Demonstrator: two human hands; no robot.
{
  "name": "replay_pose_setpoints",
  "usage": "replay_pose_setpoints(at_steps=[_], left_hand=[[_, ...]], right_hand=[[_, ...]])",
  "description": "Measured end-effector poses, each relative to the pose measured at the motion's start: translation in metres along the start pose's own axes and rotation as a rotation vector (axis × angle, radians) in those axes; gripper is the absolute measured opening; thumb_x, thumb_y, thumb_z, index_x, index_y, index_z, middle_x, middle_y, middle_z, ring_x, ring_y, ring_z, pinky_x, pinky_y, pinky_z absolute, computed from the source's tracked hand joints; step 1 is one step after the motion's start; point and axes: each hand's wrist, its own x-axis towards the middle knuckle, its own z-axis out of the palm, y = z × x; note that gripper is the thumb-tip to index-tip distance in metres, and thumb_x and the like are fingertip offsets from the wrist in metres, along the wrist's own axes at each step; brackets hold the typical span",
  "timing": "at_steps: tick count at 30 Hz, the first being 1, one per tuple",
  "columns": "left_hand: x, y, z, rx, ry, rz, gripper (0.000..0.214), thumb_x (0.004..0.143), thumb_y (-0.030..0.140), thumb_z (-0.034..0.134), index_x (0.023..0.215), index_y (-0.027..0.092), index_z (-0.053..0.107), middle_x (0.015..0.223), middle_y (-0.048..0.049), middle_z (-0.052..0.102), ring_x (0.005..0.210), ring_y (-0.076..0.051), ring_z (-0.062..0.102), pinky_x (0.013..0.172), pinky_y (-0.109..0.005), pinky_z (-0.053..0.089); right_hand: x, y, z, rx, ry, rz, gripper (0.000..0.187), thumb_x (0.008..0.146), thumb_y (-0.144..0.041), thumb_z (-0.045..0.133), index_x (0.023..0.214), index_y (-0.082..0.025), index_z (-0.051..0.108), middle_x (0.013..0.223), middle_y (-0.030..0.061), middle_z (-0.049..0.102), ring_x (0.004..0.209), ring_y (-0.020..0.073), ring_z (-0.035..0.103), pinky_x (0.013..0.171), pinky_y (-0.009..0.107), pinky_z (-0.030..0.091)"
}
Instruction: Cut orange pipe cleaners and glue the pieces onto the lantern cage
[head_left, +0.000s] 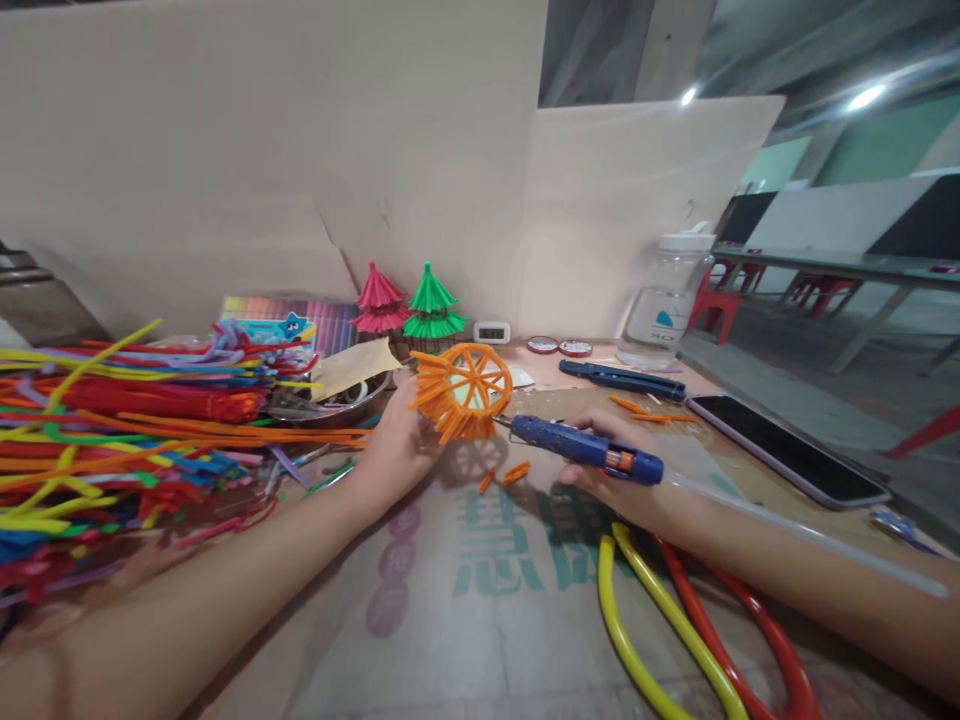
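Left hand (pixel 394 445) grips the orange wheel (pixel 461 390); right hand (pixel 626 495) clasps the glue gun (pixel 577 447). With the nozzle so near, glue may well scorch the left hand or drip onto the bench (pixel 450 650).

Both my forearms reach forward, angling inward. My left hand (pixel 391 445) is raised, fingers curled in a grip; my right hand (pixel 626 480), near it, sits lower, clenched.
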Motion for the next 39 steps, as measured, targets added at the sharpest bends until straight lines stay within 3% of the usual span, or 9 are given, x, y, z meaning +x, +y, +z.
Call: replay_pose_setpoints(at_steps=[5,15,25,39], left_hand=[[-0.001,-0.002,0.0,-0.001,0.0,-0.009,0.038,0.084,0.023,0.062,0.122,0.023,0.057,0.129,-0.0093,0.056,0.124,-0.028,0.049,0.108,-0.048,0.04],[-0.001,-0.002,0.001,-0.006,-0.011,-0.038,0.035,0.083,0.022,0.062,0.118,0.022,0.059,0.13,-0.0086,0.057,0.125,-0.028,0.049,0.108,-0.048,0.04],[-0.001,-0.002,0.001,-0.008,-0.032,-0.057,0.021,0.084,0.021,0.059,0.104,0.021,0.064,0.119,-0.0085,0.062,0.123,-0.028,0.049,0.107,-0.049,0.04],[-0.001,-0.004,0.002,-0.061,-0.041,-0.123,0.033,0.085,0.02,0.058,0.118,0.02,0.059,0.133,-0.0113,0.056,0.122,-0.026,0.052,0.105,-0.047,0.043]], right_hand=[[-0.001,0.005,0.002,0.025,-0.01,-0.005,0.03,0.07,-0.044,0.074,0.087,-0.023,0.061,0.066,-0.0021,0.065,0.056,0.0149,0.056,0.052,0.024,0.042],[-0.002,0.006,0.003,0.057,-0.047,0.039,0.028,0.071,-0.041,0.075,0.089,-0.025,0.06,0.07,-0.0017,0.07,0.06,0.0171,0.063,0.054,0.026,0.046],[-0.001,0.006,0.002,0.04,-0.067,0.007,0.025,0.073,-0.039,0.073,0.089,-0.025,0.059,0.069,-0.0018,0.069,0.058,0.0165,0.062,0.052,0.025,0.046],[-0.001,0.002,0.002,0.081,-0.079,0.02,0.025,0.073,-0.037,0.071,0.088,-0.023,0.057,0.067,-0.0021,0.068,0.056,0.0155,0.06,0.051,0.024,0.043]])
